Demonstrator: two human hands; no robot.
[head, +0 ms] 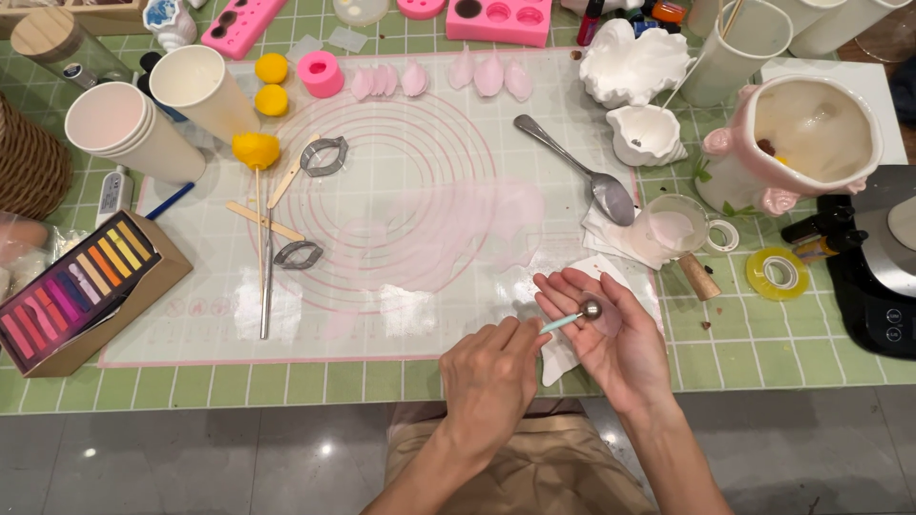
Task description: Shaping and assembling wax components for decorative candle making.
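My left hand (491, 374) pinches the pale blue handle of a ball tool (576, 316). Its metal ball presses into the palm of my right hand (615, 345). That hand lies palm up with fingers spread, cradling a thin pink petal (608, 327) under the ball. Both hands hover over the near right corner of the translucent mat with pink rings (401, 205), above a white paper piece (558, 358).
On the mat lie two leaf-shaped metal cutters (324, 155), wooden sticks (262, 221), yellow balls (271, 84), several pink petals (489, 74) and a spoon (582, 172). Paper cups (134, 129) and a chalk box (81, 281) stand left. A pink vase (801, 138), tape rolls (778, 274) and a black scale (883, 262) stand right.
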